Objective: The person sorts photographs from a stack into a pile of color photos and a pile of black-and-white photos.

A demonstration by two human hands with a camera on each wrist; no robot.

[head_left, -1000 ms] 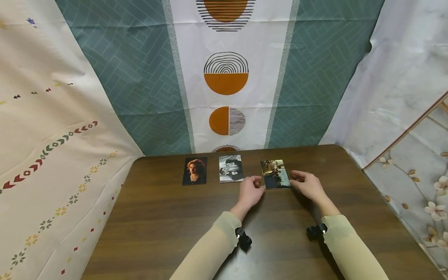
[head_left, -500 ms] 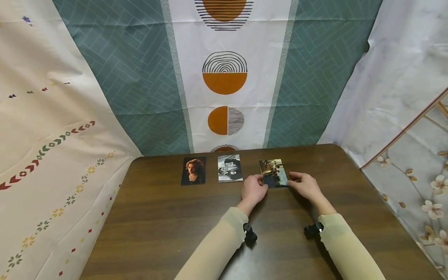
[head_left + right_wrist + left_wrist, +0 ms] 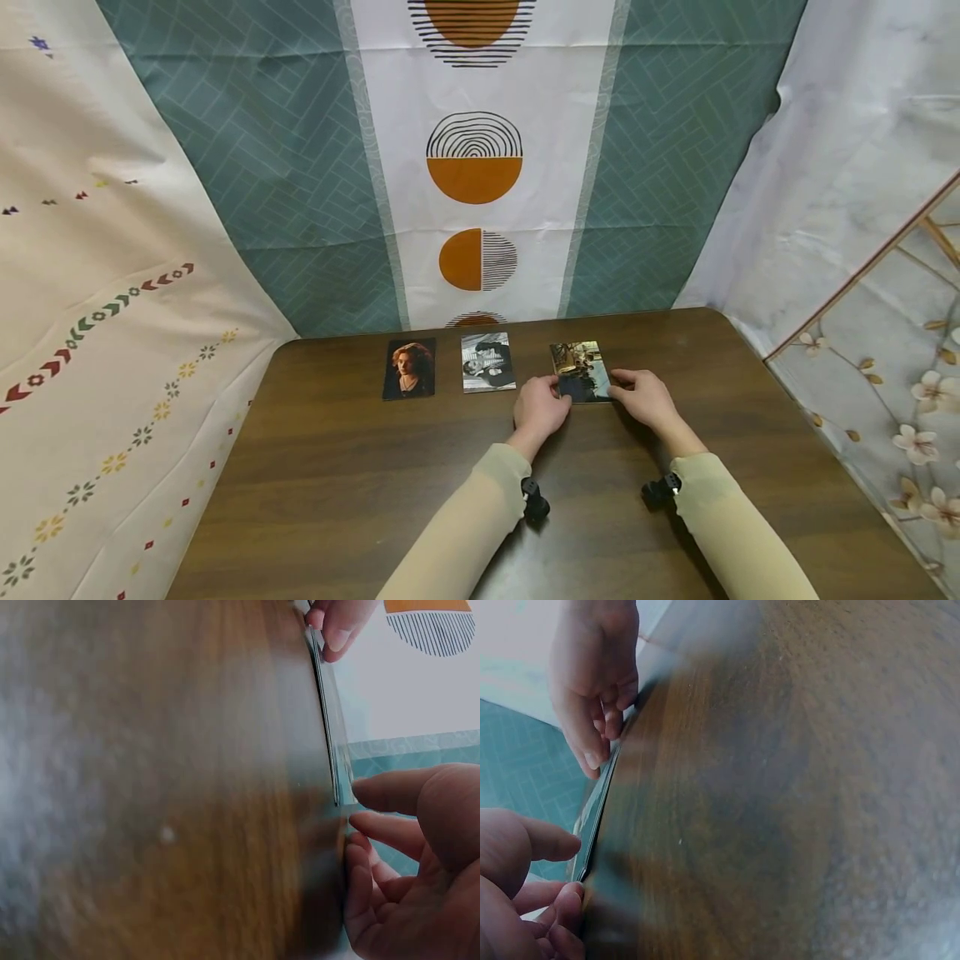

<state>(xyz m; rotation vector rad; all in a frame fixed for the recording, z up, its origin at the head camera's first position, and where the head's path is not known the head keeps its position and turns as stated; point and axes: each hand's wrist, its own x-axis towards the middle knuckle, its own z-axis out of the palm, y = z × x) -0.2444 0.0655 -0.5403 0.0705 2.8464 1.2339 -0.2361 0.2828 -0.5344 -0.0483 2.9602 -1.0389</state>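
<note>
A colour photo card point(image 3: 580, 372) lies on the wooden table point(image 3: 420, 475), the rightmost in a row of three. My left hand point(image 3: 540, 410) holds its near left corner, the thumb at the near edge and the index finger at the left side. At the card's right side, my right hand point(image 3: 648, 398) touches the edge near the corner with its thumb, the index finger stretched out beside it. Both wrist views show the card's thin layered edge point(image 3: 598, 817) low against the tabletop. The left hand's fingertips also appear in the right wrist view, above the card's far end.
To the left lie a black-and-white photo card point(image 3: 488, 363) and a dark portrait card point(image 3: 409, 369), spaced apart. Behind the table hangs a patterned cloth point(image 3: 480, 179). A cream cloth point(image 3: 142, 350) hangs at the left and a floral one point(image 3: 885, 350) at the right.
My left hand has moved right onto the card's near left corner. The right hand has shifted slightly left against the right edge. The head view has drifted a little; the cards keep their places.
</note>
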